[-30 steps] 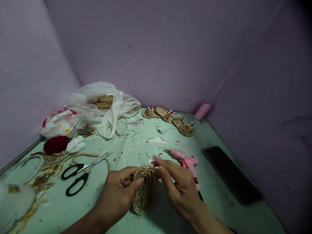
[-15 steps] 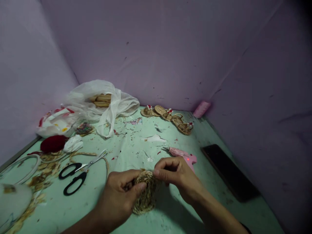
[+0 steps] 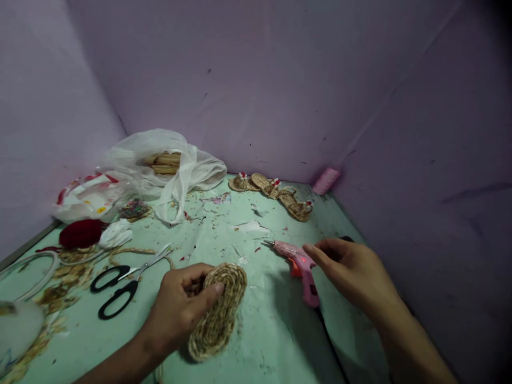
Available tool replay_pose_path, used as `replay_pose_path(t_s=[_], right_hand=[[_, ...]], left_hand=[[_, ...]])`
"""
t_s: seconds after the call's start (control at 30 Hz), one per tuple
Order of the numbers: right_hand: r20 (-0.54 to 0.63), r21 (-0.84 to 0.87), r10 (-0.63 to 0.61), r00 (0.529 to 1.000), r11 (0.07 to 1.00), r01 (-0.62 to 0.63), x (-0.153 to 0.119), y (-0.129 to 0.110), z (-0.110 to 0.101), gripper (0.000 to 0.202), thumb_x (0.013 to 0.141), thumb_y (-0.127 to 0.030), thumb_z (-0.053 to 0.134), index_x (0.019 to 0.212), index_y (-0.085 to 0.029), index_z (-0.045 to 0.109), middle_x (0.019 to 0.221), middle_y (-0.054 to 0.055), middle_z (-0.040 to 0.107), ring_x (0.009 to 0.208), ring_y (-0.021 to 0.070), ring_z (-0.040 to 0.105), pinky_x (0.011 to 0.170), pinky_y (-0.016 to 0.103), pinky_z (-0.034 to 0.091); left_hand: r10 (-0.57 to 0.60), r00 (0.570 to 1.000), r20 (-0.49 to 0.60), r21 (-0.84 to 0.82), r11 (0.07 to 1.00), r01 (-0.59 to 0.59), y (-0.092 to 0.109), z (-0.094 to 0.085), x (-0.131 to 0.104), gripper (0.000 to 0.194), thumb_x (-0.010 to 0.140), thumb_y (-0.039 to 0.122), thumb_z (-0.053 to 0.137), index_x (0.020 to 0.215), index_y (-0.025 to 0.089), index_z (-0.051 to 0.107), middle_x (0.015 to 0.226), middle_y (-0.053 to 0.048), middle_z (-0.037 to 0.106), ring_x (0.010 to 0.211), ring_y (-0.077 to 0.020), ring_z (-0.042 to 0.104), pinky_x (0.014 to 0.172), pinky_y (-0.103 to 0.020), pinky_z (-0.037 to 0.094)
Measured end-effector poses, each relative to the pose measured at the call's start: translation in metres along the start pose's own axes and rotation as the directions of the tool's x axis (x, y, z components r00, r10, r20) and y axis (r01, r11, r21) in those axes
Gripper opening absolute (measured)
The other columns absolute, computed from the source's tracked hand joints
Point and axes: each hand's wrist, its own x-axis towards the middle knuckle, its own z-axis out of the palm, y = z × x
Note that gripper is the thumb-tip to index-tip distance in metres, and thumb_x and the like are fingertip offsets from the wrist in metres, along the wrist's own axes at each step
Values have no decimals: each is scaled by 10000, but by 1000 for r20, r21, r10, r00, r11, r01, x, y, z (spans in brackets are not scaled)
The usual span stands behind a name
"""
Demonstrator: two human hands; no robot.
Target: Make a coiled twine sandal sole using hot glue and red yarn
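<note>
My left hand pinches a coiled, braided straw sole by its upper left edge, thumb on top. The sole is a long oval of wound braid, tilted above the green tabletop. My right hand holds nothing, its fingers stretched out and apart from the thumb. Its fingertips are at the rear of a pink glue gun, which lies on its side with its red light on and its nozzle to the left. Whether they touch it I cannot tell. Left of my left hand lie black-handled scissors, blades partly apart.
Small woven sandals with red and white beads lie along the back wall. A white plastic bag, dark red yarn, white yarn and a hoop sit at left. A black cord trails from the glue gun.
My right hand has let go of the sole's upper end and moved right to the glue gun. My left hand has shifted slightly left, turning the sole so its flat face shows.
</note>
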Motion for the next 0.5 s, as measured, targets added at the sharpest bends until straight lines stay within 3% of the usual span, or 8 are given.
replay_pose_path(t_s=[0.07, 0.13, 0.23, 0.3, 0.4, 0.5], right_hand=[[-21, -120, 73, 997, 990, -75, 2, 17, -2, 363, 753, -536, 501, 705, -218, 669, 614, 45, 666, 581, 218, 600, 474, 270, 347], [37, -152, 121, 992, 982, -114, 0, 27, 6, 420, 764, -574, 455, 694, -218, 665, 622, 55, 670, 598, 230, 612, 472, 272, 349], [150, -172, 127, 980, 980, -101, -5, 30, 26, 457, 714, -627, 476, 588, -211, 615, 554, 58, 645, 548, 226, 598, 442, 264, 321], [186, -158, 124, 975, 983, -95, -6, 29, 37, 360, 682, -550, 548, 570, -209, 570, 504, 42, 620, 509, 210, 576, 429, 258, 298], [232, 56, 175, 957, 980, -193, -6, 30, 46, 152, 663, -354, 567, 676, -202, 556, 502, 4, 590, 469, 174, 543, 440, 253, 321], [318, 419, 156, 935, 862, -286, -9, 34, 47, 111, 632, -268, 554, 715, -197, 534, 515, -27, 545, 444, 138, 493, 440, 241, 343]], left_hand=[[23, 1000, -12, -15, 1000, -23, -6, -4, 3, 252, 687, 365, 605, 683, 118, 655, 548, -7, 568, 499, -110, 494, 439, -186, 375], [27, 1000, -13, -47, 998, -28, -12, -6, 6, 250, 695, 365, 610, 682, 120, 657, 567, -5, 563, 520, -110, 496, 452, -185, 380], [28, 999, -23, -85, 996, -29, -16, -7, 7, 246, 697, 365, 620, 692, 123, 659, 582, -3, 565, 530, -109, 500, 458, -180, 383], [32, 999, -34, -85, 996, -35, -18, -6, 7, 244, 698, 361, 621, 697, 121, 661, 574, -2, 567, 519, -107, 498, 453, -179, 379], [62, 998, -18, -42, 997, -63, -20, -5, 7, 241, 716, 352, 607, 725, 119, 668, 586, -9, 585, 523, -112, 503, 457, -187, 379], [165, 986, 14, 63, 984, -166, -22, -6, 7, 228, 750, 339, 576, 745, 131, 668, 591, -4, 580, 528, -109, 495, 463, -191, 367]])
